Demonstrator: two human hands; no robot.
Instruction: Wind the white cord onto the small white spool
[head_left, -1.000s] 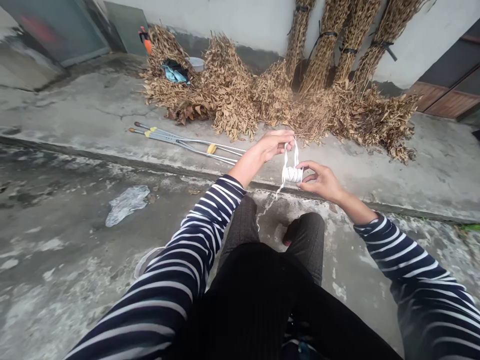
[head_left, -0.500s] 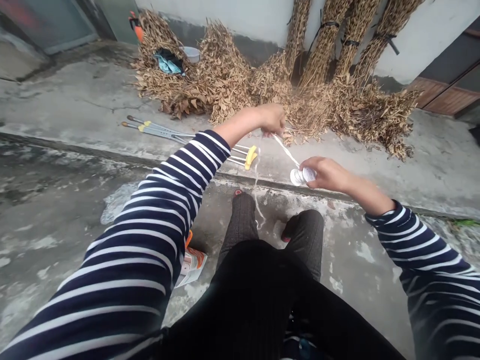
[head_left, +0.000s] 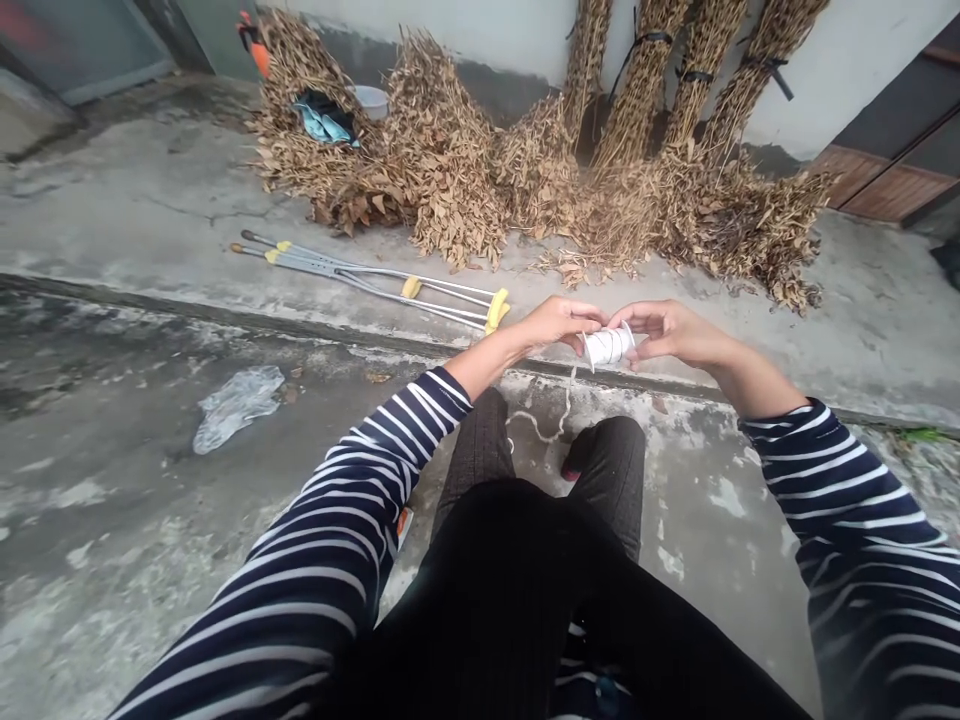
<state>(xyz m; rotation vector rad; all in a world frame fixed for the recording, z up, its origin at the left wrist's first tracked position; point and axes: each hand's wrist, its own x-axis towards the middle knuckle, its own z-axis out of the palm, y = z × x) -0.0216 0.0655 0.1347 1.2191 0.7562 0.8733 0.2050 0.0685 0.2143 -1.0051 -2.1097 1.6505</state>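
Observation:
A white spool wound with white cord lies sideways between my two hands, in front of my knees. My right hand grips the right end of the spool, thumb below and fingers above. At the left end, my left hand has its fingers closed against the spool's rim. A loose length of white cord hangs beneath my left hand and curves towards the ground between my legs. Part of the cord near the left fingers is hidden.
Crutches with yellow pads lie on the raised concrete ledge. Dried plant bundles lean along the wall. A clear plastic bag rests on the lower ground at left. The step edge runs across in front of me.
My left hand has come down and right to the spool; the cord stretched between the hands has shortened from view. The spool has turned sideways, and my right hand has shifted slightly right.

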